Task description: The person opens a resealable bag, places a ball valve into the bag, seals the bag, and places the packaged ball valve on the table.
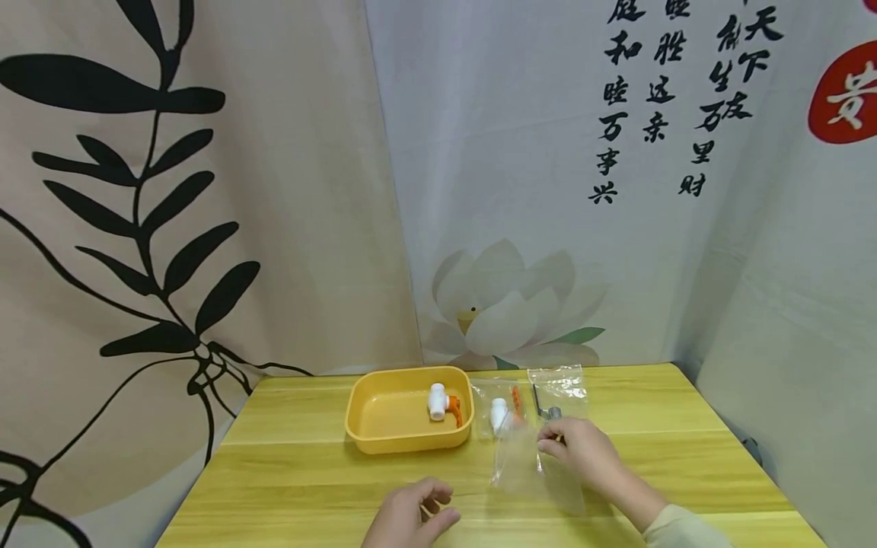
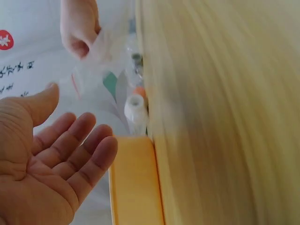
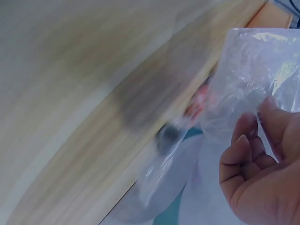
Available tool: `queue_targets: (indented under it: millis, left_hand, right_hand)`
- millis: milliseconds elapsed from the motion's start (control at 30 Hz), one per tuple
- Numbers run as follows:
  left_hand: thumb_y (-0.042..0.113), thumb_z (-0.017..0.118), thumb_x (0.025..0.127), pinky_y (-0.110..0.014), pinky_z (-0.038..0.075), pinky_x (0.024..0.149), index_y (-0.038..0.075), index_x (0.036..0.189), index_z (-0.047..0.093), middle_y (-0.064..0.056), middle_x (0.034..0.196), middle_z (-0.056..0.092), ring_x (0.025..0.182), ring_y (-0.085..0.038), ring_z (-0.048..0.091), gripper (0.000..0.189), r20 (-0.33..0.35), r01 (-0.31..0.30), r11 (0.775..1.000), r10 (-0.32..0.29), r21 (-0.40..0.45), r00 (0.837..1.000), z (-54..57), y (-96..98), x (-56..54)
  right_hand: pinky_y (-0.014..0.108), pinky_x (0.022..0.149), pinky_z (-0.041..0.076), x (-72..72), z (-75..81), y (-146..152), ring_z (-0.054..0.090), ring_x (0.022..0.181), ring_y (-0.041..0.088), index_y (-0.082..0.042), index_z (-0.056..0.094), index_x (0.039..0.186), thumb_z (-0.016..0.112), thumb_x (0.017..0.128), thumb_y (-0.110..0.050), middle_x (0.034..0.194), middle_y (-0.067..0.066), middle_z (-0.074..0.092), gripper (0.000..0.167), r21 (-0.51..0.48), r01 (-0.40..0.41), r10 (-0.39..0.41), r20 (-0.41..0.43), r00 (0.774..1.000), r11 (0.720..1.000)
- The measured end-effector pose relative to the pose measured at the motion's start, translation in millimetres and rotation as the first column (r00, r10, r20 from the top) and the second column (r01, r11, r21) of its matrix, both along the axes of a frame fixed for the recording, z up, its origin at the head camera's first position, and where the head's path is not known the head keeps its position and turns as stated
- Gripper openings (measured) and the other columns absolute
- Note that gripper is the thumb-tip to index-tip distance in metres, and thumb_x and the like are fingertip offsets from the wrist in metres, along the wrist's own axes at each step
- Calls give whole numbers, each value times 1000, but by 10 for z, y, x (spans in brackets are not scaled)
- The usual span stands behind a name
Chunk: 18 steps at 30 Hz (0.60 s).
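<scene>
One clear bag (image 1: 522, 466) pinched by the right hand (image 1: 581, 447), right of the empty, loosely spread left hand (image 1: 412, 513)

Behind a yellow wood-grain bench (image 1: 274, 457), pale, seemingly cloth hangings (image 1: 322, 190) are displaying a black-leaved plant (image 1: 180, 202), a faint lotus (image 1: 507, 323), dark Chinese characters (image 1: 660, 90) and a red circle (image 1: 846, 93).

Curtained-off work corner: printed fabric hangings (image 1: 493, 175), wood-grain table (image 1: 288, 472).
</scene>
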<state>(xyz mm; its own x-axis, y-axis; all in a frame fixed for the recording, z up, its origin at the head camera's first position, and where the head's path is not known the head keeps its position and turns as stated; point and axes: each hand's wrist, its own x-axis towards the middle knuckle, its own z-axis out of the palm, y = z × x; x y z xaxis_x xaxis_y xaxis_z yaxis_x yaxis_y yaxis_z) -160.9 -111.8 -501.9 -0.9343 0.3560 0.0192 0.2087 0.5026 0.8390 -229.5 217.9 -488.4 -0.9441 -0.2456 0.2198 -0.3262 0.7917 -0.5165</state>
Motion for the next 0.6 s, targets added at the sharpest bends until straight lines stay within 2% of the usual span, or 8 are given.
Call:
queue_targets:
  millis: [100,200,367,500,600]
  left_hand:
    - [38,78,99,-21,54,68,8,116,77,4,99,78,79,1,64,34,-6,-51,995,52,88,999,18,105,22]
    - [39,76,100,-20,53,68,7,114,77,4,96,79,78,0,64,35,3,-107,980,108,166,994,43,192,35]
    - [36,76,101,-21,56,66,7,111,77,-1,91,78,77,-5,68,32,73,-194,946,182,260,981,66,287,19]
    - [34,76,101,-25,60,63,4,110,77,-4,91,77,76,-11,69,32,112,-236,928,212,288,971,68,304,6]
    - [33,78,100,-26,59,60,4,109,77,-4,91,76,74,-12,68,30,111,-261,927,240,270,965,67,298,3]
  right_hand:
    - [21,60,46,23,-17,-134,51,68,-3,-25,75,85,82,93,-19,83,-13,71,13,-11,-75,75,-41,996,997]
    - [21,64,51,35,-34,-254,59,74,-4,-24,76,85,84,91,-20,87,-13,74,10,0,-129,129,-79,988,992]
    - [22,69,55,52,-53,-408,65,80,-1,-26,79,85,86,88,-22,88,-13,76,10,47,-165,170,-133,977,985]
    - [23,68,55,77,-59,-489,66,80,1,-27,79,85,86,88,-25,87,-14,76,8,99,-177,191,-158,969,979]
    - [24,68,56,89,-70,-532,68,81,2,-27,79,86,86,87,-27,89,-14,76,8,129,-177,199,-189,962,976]
